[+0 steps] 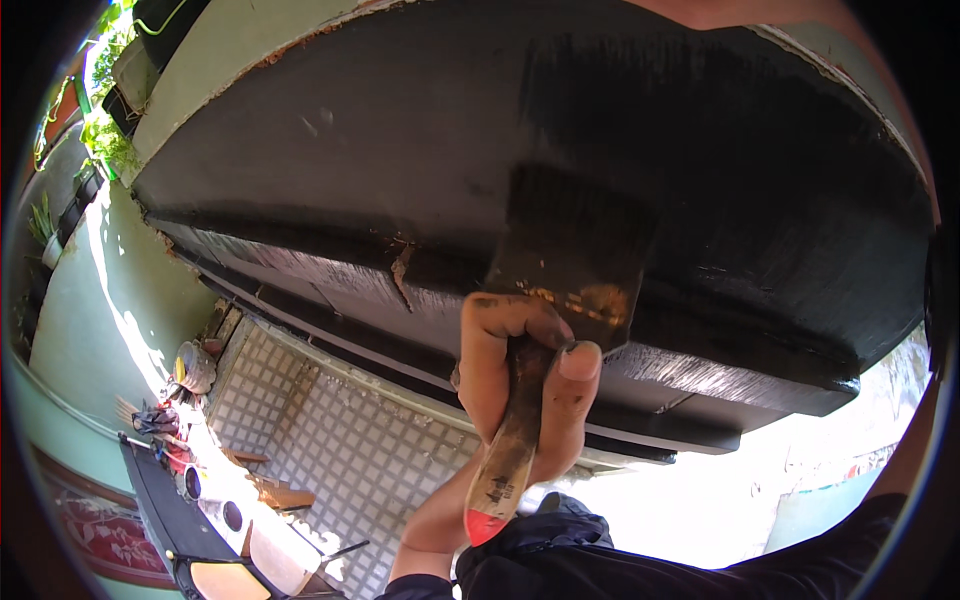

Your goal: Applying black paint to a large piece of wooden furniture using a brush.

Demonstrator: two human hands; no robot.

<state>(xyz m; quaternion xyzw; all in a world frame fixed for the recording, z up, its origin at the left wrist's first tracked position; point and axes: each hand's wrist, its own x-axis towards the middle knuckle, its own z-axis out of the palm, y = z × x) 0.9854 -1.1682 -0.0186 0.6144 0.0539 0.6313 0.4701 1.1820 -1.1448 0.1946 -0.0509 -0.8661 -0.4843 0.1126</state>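
My left hand (540,370) is closed round the handle of a wide flat paintbrush (505,480), its wooden handle tipped in red. Dark smudges mark the fingers and thumb. The brush's dark, paint-caked head (575,245) lies against or just in front of a large black-painted surface (380,120) with stepped ledges; contact cannot be made out. Fresh-looking, darker streaks cover the right and upper part of that surface. My right arm (905,440) rises along the right rim, and skin (720,10) shows at the top edge by the surface; the fingers of my right hand are hidden.
A chipped crack (402,272) breaks one ledge. Below lies a checked tile floor (370,450). At lower left stand a dark table (160,510) and assorted containers (255,515). Green plants (105,145) line the far left wall, and bright sunlight falls at lower right.
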